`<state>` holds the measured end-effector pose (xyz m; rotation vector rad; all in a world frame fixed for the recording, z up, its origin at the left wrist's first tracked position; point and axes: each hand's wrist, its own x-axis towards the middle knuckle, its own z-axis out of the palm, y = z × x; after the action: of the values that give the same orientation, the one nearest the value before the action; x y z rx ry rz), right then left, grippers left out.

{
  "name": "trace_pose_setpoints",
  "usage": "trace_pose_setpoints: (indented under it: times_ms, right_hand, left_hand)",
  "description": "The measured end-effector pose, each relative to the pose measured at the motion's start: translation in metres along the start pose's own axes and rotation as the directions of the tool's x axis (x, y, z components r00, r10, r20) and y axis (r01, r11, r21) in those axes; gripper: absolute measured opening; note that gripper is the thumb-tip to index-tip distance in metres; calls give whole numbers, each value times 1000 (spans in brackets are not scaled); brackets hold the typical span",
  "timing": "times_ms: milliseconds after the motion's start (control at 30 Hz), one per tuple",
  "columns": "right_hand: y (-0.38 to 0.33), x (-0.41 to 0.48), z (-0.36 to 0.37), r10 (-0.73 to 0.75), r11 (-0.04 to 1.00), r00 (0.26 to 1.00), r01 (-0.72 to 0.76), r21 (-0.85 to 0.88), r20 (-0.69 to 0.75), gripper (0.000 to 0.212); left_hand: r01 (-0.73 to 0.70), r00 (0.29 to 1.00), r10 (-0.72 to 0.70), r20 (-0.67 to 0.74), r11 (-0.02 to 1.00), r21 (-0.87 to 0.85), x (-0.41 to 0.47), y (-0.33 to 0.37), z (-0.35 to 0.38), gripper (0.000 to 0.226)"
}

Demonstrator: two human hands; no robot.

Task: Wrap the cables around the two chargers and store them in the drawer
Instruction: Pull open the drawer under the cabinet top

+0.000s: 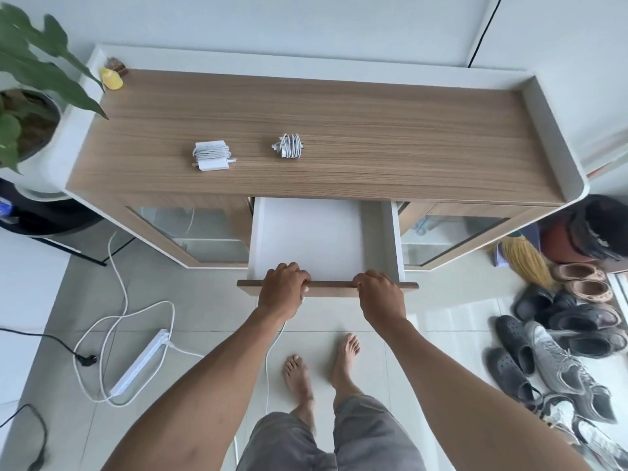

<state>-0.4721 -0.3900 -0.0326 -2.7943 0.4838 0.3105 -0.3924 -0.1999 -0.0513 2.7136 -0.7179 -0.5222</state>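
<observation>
My left hand (pixel 283 287) and right hand (pixel 379 294) both curl round the front edge of the open drawer (pixel 331 284); both wrapped chargers lie on the top (pixel 407 147), past the drawer. The small charger (pixel 288 145) is straight ahead of my left hand and the big charger (pixel 211 155) further left; I think my left hand is nearer both.
</observation>
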Motion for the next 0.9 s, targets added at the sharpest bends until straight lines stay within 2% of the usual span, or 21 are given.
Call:
trace_pose_setpoints:
  times_ms: [233, 400, 633, 833, 900]
  right_hand:
    - [-7, 6, -20, 21, 999, 982, -26, 26, 187, 28]
    - [-29, 23, -47, 11, 997, 973, -28, 71, 232, 29]
    - [-76, 71, -111, -121, 981, 988, 104, 161, 93, 25]
    - [-96, 114, -149, -233, 944, 972, 221, 245, 22, 20]
    - [-94, 125, -152, -284, 934, 959, 277, 227, -3, 23]
  left_hand:
    - [66, 997, -63, 45, 996, -65, -4, 11, -18, 21]
    - [110, 994, -110, 6, 988, -105, 4, 13, -55, 17]
    - [113, 970, -133, -203, 988, -105, 33, 10, -138, 13]
    - [205, 926, -234, -298, 971, -125, 44, -9, -186, 12]
    - [247, 904, -274, -329, 961, -123, 46, -17, -192, 11]
